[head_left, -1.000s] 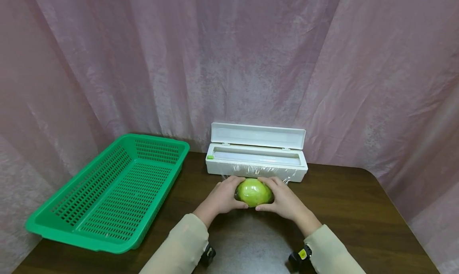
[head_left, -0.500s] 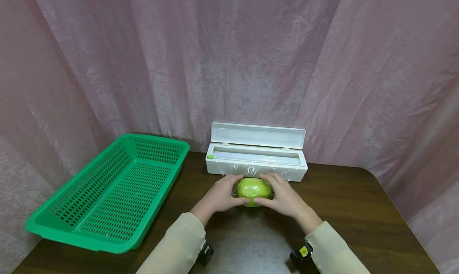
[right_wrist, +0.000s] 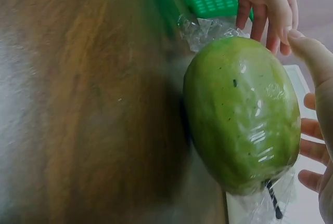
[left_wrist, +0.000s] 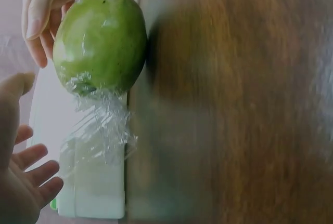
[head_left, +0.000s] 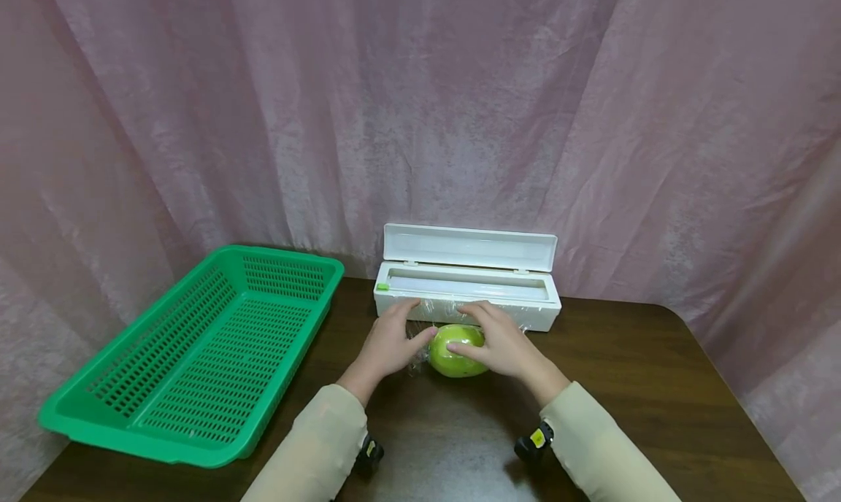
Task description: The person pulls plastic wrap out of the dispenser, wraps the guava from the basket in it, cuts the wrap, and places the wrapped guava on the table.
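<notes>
An oval green fruit (head_left: 448, 367), mango-like in shape and wrapped in clear plastic film (left_wrist: 106, 130), sits on the table in front of the white box. Film bunches loosely at both its ends, and a dark stem (right_wrist: 273, 200) shows through at one of them. My left hand (head_left: 386, 344) stands to the left of the fruit, its fingers spread and holding nothing. Over the fruit's right side is my right hand (head_left: 506, 345); its thumb overlaps the fruit in the head view, while the fingers reach behind it, relaxed and not gripping.
A white cling film box (head_left: 539, 317), lid raised, stands behind the fruit with its film roll (head_left: 469, 289) inside. Film drapes over its front. On the left lies a green plastic basket (head_left: 226, 371). A pink curtain (head_left: 420, 122) hangs behind the brown wooden table (head_left: 631, 371).
Both hands held the fruit between them; now the left hand has come off it leftward and the right hand's grip has loosened. The wrapped fruit has shifted slightly left in view.
</notes>
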Tool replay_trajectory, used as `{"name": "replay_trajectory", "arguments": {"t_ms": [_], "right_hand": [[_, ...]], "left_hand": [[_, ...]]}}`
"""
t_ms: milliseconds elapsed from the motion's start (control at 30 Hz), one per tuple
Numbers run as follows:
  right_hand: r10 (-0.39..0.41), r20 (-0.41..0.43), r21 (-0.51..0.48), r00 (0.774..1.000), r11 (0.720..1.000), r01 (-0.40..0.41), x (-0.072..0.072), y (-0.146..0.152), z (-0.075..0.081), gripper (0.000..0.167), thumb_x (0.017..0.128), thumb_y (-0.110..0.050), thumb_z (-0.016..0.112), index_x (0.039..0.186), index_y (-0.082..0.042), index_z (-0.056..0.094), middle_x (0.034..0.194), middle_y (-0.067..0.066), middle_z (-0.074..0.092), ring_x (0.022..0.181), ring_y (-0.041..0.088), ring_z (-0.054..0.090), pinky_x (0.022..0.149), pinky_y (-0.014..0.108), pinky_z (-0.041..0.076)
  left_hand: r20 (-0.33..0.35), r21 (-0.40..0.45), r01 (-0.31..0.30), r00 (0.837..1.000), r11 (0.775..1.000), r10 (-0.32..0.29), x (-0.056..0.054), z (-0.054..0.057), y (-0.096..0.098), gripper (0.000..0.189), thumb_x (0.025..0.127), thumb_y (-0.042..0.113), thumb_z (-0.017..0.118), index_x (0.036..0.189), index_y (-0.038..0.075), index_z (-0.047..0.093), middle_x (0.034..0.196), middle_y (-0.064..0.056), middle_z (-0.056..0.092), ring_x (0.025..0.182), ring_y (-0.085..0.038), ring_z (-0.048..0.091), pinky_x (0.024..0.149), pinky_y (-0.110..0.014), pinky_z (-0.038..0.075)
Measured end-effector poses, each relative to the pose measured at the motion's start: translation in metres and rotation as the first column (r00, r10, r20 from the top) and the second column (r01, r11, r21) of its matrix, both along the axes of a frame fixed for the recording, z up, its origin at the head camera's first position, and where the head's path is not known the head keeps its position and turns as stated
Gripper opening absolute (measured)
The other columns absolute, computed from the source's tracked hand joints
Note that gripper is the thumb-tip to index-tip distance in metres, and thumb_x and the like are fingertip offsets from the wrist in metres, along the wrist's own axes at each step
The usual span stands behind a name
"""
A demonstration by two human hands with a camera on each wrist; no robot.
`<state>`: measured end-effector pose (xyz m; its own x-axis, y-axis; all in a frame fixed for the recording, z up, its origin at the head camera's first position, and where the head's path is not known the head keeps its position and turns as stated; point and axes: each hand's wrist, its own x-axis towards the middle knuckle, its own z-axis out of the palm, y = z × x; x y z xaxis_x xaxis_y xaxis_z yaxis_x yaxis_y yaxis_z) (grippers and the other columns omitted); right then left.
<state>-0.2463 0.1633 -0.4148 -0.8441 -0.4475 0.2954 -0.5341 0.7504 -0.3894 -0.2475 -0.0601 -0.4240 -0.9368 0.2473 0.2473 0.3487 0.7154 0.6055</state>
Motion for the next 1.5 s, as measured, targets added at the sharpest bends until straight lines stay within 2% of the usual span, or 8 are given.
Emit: {"name": "replay_trajectory", "arguments": {"t_ms": [200,500,633,767,933,1233,1400,1500], "right_hand": [[0.016,0.001,0.034,1.0,0.999,-0.016,-0.009,-0.011,0.009,0.072,0.081,-0.061,0.062,0.136,-0.015,0.05,0.134,0.004,0.053,0.121,0.025,0.052,0.099,0.046,0.044],[0.044,0.026,0.077,0.999,0.996,-0.046,-0.019,-0.029,0.02,0.072,0.081,-0.063,0.06,0.137,-0.019,0.049,0.137,0.003,0.051,0.126,0.024,0.048,0.104,0.045,0.04],[0.057,0.051,0.102,0.997,0.993,-0.062,-0.022,-0.035,0.024,0.074,0.081,-0.064,0.059,0.139,-0.019,0.047,0.139,0.004,0.049,0.128,0.025,0.046,0.105,0.045,0.039],[0.074,0.054,0.134,0.996,0.988,-0.08,-0.024,-0.043,0.028,0.076,0.082,-0.063,0.059,0.141,-0.018,0.044,0.142,0.005,0.047,0.13,0.026,0.044,0.106,0.046,0.038],[0.096,0.049,0.155,0.994,0.983,-0.103,-0.028,-0.051,0.031,0.077,0.082,-0.062,0.059,0.143,-0.017,0.042,0.144,0.006,0.044,0.133,0.025,0.041,0.108,0.045,0.035],[0.126,0.075,0.139,0.989,0.981,-0.135,-0.037,-0.064,0.035,0.077,0.084,-0.058,0.059,0.143,-0.012,0.041,0.147,0.008,0.041,0.136,0.025,0.038,0.11,0.043,0.033],[0.12,0.121,0.117,0.985,0.984,-0.135,-0.039,-0.07,0.034,0.077,0.084,-0.057,0.06,0.144,-0.013,0.039,0.148,0.01,0.039,0.136,0.027,0.037,0.109,0.045,0.033],[0.111,0.135,0.115,0.985,0.985,-0.127,-0.04,-0.072,0.032,0.077,0.084,-0.057,0.06,0.144,-0.014,0.039,0.148,0.01,0.039,0.136,0.027,0.037,0.109,0.045,0.034]], "left_hand": [[-0.061,0.027,-0.117,0.991,0.993,0.119,-0.007,0.0,-0.008,0.062,0.088,0.04,0.064,0.137,0.006,0.046,0.142,-0.016,0.043,0.131,-0.035,0.041,0.104,-0.055,0.036],[-0.063,0.082,-0.235,0.969,0.969,0.24,-0.021,0.0,-0.018,0.075,0.085,0.036,0.068,0.143,0.003,0.035,0.144,-0.019,0.036,0.129,-0.038,0.038,0.103,-0.057,0.033],[-0.002,0.138,-0.257,0.966,0.956,0.26,-0.028,-0.002,-0.022,0.084,0.084,0.036,0.07,0.146,0.001,0.027,0.147,-0.022,0.033,0.131,-0.041,0.037,0.105,-0.058,0.032],[0.09,0.175,-0.279,0.96,0.944,0.267,-0.035,-0.005,-0.026,0.09,0.084,0.038,0.069,0.149,0.001,0.019,0.15,-0.025,0.027,0.135,-0.043,0.033,0.106,-0.057,0.032],[0.175,0.201,-0.303,0.947,0.931,0.27,-0.041,-0.005,-0.028,0.092,0.085,0.041,0.068,0.15,0.001,0.017,0.151,-0.025,0.024,0.137,-0.042,0.028,0.108,-0.055,0.03],[0.22,0.234,-0.32,0.937,0.918,0.271,-0.053,-0.006,-0.027,0.088,0.084,0.038,0.07,0.147,-0.002,0.025,0.149,-0.024,0.031,0.137,-0.04,0.031,0.109,-0.052,0.031],[0.205,0.26,-0.331,0.937,0.907,0.283,-0.057,-0.008,-0.027,0.079,0.082,0.035,0.072,0.143,-0.001,0.036,0.143,-0.022,0.042,0.132,-0.038,0.039,0.107,-0.05,0.034],[0.208,0.264,-0.333,0.936,0.905,0.284,-0.058,-0.009,-0.027,0.077,0.082,0.034,0.073,0.142,0.001,0.039,0.143,-0.02,0.043,0.133,-0.037,0.039,0.107,-0.049,0.034]]}}
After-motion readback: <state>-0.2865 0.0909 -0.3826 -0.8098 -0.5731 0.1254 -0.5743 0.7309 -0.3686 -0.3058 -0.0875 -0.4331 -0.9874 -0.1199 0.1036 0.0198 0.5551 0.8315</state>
